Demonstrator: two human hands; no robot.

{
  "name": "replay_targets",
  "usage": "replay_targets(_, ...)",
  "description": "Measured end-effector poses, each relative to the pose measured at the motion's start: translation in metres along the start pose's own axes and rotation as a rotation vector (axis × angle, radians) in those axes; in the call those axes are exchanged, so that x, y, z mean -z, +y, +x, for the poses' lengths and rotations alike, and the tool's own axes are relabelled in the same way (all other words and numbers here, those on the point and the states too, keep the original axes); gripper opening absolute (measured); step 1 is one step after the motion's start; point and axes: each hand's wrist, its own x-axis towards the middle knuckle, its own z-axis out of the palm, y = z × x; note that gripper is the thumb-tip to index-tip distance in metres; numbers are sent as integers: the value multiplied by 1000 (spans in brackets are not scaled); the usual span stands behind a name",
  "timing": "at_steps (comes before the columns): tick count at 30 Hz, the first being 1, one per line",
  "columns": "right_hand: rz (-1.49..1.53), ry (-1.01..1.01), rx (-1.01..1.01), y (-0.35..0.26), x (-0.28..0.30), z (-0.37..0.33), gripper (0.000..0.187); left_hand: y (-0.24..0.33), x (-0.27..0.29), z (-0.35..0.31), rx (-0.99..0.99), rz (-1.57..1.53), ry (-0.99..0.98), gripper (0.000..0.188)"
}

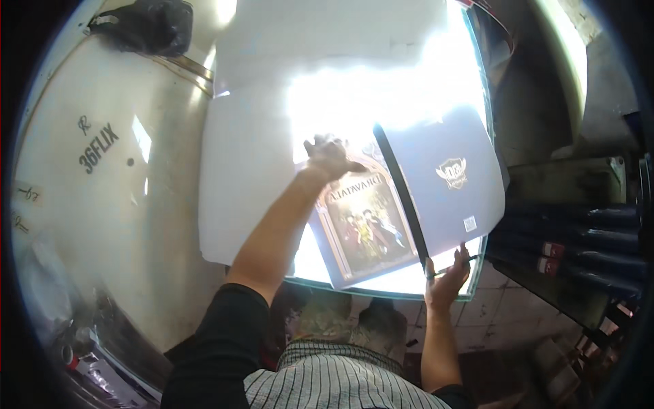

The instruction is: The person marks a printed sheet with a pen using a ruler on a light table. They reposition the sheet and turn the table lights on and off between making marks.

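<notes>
- Cover (pixel 411 204) lies spread flat on the lit table (pixel 312 259), toward 5 o'clock.
- Left hand (pixel 328 155), at the cover's 10: fingers splayed, seemingly gripping nothing; glare hides any pressing.
- Right hand (pixel 446 283), at 5: half curled, dark stick (pixel 470 259) between fingers.
- Seemingly positioning the cover; shifting it would call for even, flat pressure.

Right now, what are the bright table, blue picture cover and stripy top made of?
Bright table: probably smooth glass, because its edge looks greenish and light glows through.
Blue picture cover: likely printed paper or card, thin and flat; glare hides its shine.
Stripy top: cloth, curving softly over the body.
</notes>
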Motion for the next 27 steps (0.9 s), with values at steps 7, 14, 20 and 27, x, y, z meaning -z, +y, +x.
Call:
replay_targets(7, -32, 28, -48, -13, -3, 5, 96, 13, 13, -4, -326, -322, 33, 59)
replay_targets(14, -148, 77, -18, -1, -5, 9, 96, -4, 179, 74, -517, 218, 488, 33)
replay_targets(20, -172, -2, -77, -8, -14, 2, 93, -85, 350, 158, -420, 535, 1178, 45)
replay_targets(27, -146, 12, -70, -1, -2, 4, 90, -83, 187, 223, -69, 295, 774, 92)
